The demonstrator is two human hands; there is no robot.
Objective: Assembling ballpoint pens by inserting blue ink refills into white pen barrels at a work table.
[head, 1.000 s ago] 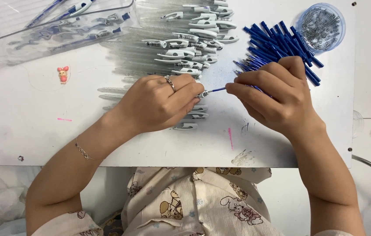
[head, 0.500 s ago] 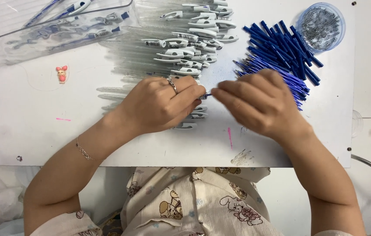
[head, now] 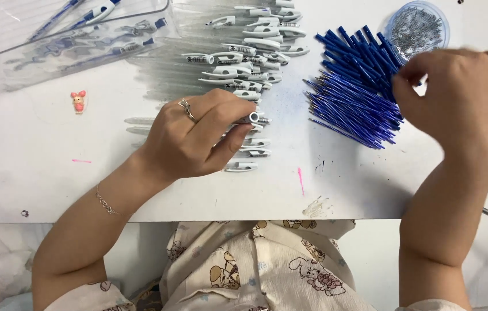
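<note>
At the far left of the white surface, a clear plastic tray holds a few finished blue-and-white pens, and a small pink figure lies just below it.

The left hand comes next, with 1 ring on a finger and a thin bracelet at the wrist. It is curled closed around a clear pen barrel, pinched between thumb and forefinger so that the open end points right. Under and behind this hand lies the pile of clear barrels with white clips, spread from the top edge down to the hand, some touching the fingers.

Right of the pile, past a bare strip with a pink mark, sits the heap of blue refills, fanned out with tips toward the lower left. The right hand hovers over the heap's right edge, fingers bent down toward the refills; whether it already grips 1 cannot be told, as the fingertips are blurred. Behind it stands a round clear tub of small metal parts, partly hidden by the hand.

By the look of it, the step in hand is fetching a refill for the barrel that waits in the left hand. The next move would call for singling out 1 refill, turning it tip first, and lining it up with the barrel's open end.
</note>
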